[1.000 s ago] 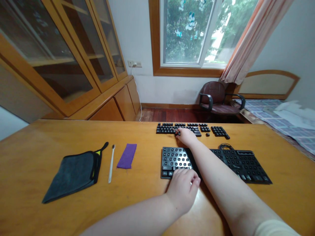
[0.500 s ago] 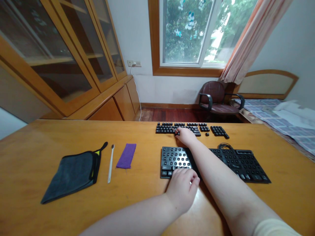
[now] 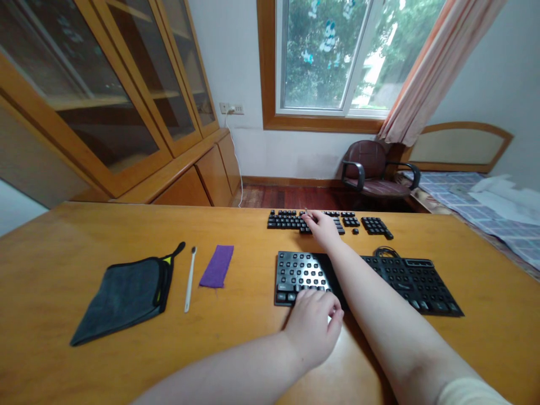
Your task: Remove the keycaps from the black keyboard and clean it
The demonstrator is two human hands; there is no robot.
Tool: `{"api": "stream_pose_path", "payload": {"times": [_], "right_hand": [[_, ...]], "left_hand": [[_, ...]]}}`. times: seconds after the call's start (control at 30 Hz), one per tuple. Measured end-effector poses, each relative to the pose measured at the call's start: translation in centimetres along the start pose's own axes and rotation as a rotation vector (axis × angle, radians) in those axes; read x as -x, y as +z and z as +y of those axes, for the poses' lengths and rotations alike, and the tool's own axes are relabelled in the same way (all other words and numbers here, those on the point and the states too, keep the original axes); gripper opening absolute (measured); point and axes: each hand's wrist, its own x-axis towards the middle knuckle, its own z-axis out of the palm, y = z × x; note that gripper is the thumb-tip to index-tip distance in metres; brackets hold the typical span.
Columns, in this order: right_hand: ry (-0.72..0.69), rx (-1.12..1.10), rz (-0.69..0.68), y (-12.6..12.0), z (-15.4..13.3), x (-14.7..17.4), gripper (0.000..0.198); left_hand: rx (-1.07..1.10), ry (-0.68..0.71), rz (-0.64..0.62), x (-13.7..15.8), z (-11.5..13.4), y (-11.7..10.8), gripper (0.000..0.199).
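Note:
A black keyboard (image 3: 413, 281) lies on the desk, many of its keycaps off and the switches bare on its left part. At its near edge my left hand (image 3: 316, 323) is closed, fingers curled over the front rim; their tips are hidden. Farther off, black keycaps (image 3: 284, 223) are set out in rows, in keyboard order. My right hand (image 3: 320, 228) reaches across the keyboard to these rows. Its fingers are pinched together above the middle keycaps, with a small thin thing at their tips, too small to name.
A dark grey cloth (image 3: 126, 292) with a black loop, a white toothbrush (image 3: 190, 281) and a purple cloth (image 3: 218, 266) lie on the left of the wooden desk (image 3: 240, 343). Behind the keyboard sits a coiled cable (image 3: 386, 251). An office chair (image 3: 369, 169) stands beyond the desk's far edge.
My right hand has moved slightly up and to the right over the keycap rows, uncovering some keycaps in front of it. My left hand stays at the keyboard's front edge.

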Motion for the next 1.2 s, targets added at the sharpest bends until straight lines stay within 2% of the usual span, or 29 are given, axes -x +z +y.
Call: {"api": "stream_pose_path", "payload": {"times": [0.1, 0.2, 0.27, 0.33, 0.4, 0.47, 0.7, 0.93, 1.1, 1.2], "right_hand": [[-0.061, -0.326, 0.227, -2.5, -1.2, 0.5, 0.042], [-0.097, -0.471, 0.298, -5.1, -1.8, 2.6, 0.055], [-0.100, -0.464, 0.239, -6.1, -1.3, 5.1, 0.061], [-0.134, -0.368, 0.120, -6.6, -0.1, 7.9, 0.058], [-0.130, -0.294, 0.033, -6.6, 1.3, 10.2, 0.053], [-0.106, -0.261, 0.005, -6.2, 2.3, 11.5, 0.050], [-0.272, -0.111, -0.182, -5.1, 1.9, 11.3, 0.030], [-0.283, -0.090, -0.274, -4.7, 1.9, 11.3, 0.030], [-0.406, -0.063, -0.367, -4.6, 1.3, 11.2, 0.032], [-0.498, -0.038, -0.363, -4.5, 1.1, 11.4, 0.031]], "left_hand": [[-0.048, 0.041, -0.002, 0.2, 0.1, 0.1, 0.007], [-0.100, 0.086, -0.013, 0.4, 0.2, 0.1, 0.015], [-0.148, 0.114, -0.026, 0.5, 0.2, 0.2, 0.023], [-0.216, 0.127, -0.039, 0.7, 0.1, 0.4, 0.031], [-0.304, 0.120, -0.047, 0.9, 0.0, 0.8, 0.039], [-0.399, 0.101, -0.054, 1.3, -0.1, 1.5, 0.047], [-0.654, -0.026, -0.023, 2.4, -0.5, 3.3, 0.071], [-0.704, -0.029, -0.008, 2.5, -0.7, 3.4, 0.074], [-0.718, -0.011, -0.019, 2.6, -0.8, 3.3, 0.076], [-0.726, 0.005, -0.042, 2.6, -0.8, 3.3, 0.075]]}}
